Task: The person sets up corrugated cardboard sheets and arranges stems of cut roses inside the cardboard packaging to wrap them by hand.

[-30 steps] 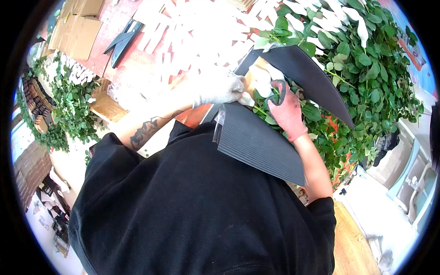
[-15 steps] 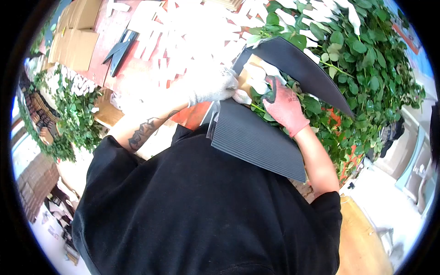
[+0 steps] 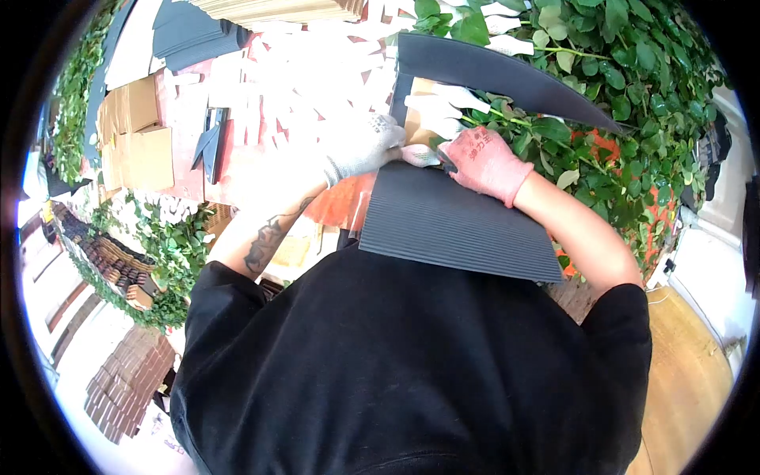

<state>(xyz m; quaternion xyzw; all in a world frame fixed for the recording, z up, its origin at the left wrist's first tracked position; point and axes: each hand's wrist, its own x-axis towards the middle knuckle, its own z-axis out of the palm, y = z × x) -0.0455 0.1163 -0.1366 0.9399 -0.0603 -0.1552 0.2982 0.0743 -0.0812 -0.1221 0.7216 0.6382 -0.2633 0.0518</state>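
Note:
My left hand (image 3: 370,144), in a whitish knit glove, is closed at the left edge of a black corrugated sheet (image 3: 459,226). Its fingertips meet the tip of a white-sleeved rose (image 3: 421,155); whether they pinch the bud or the sheet's edge is hidden. My right hand (image 3: 484,165), in a pink glove with dark fingertips, is closed around that rose's stem just below the sleeve. More white-sleeved roses (image 3: 435,107) lie beyond on a tan cardboard piece (image 3: 418,85), inside the sheet. The sheet's smooth far flap (image 3: 507,75) curves up behind them.
Leafy rose stems (image 3: 633,87) are heaped at the right. White paper pieces (image 3: 255,103) litter the red table, with a dark blue stapler-like tool (image 3: 210,146) among them. Cardboard boxes (image 3: 138,154) and dark sheets (image 3: 194,36) lie at the left and back.
My right hand has drawn lower and nearer the sheet's fold, now closed round the stem below the sleeved rose. My left hand stays by the rose's tip. The camera view has turned.

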